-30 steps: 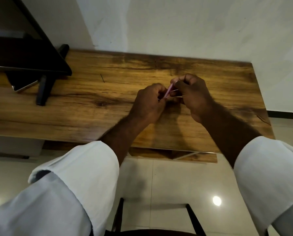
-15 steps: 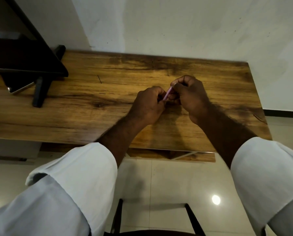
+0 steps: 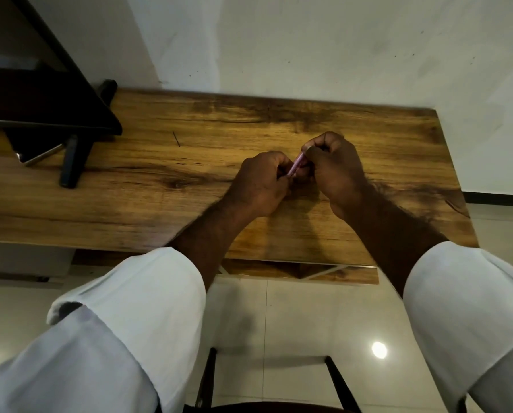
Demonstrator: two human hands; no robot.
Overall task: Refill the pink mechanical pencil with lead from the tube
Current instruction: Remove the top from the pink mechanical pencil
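The pink mechanical pencil (image 3: pixel 296 167) shows as a short pink stretch between my two hands, tilted up to the right, above the wooden desk (image 3: pixel 189 186). My left hand (image 3: pixel 261 186) is closed around its lower end. My right hand (image 3: pixel 332 165) is closed around its upper end, thumb pressed on the barrel. Most of the pencil is hidden by my fingers. The lead tube is not visible; I cannot tell whether either hand also holds it. A thin dark stick (image 3: pixel 176 138), perhaps a lead, lies on the desk to the left.
A black monitor (image 3: pixel 40 96) on a black stand (image 3: pixel 73 162) occupies the desk's far left, with a phone (image 3: pixel 37 158) lying under it. A white wall runs behind the desk. A dark chair frame (image 3: pixel 332 380) sits below on the tiled floor.
Both hands stay joined on the pencil at the same spot on the desk. The right hand's fingers have shifted slightly along the barrel; the view has drifted a little.
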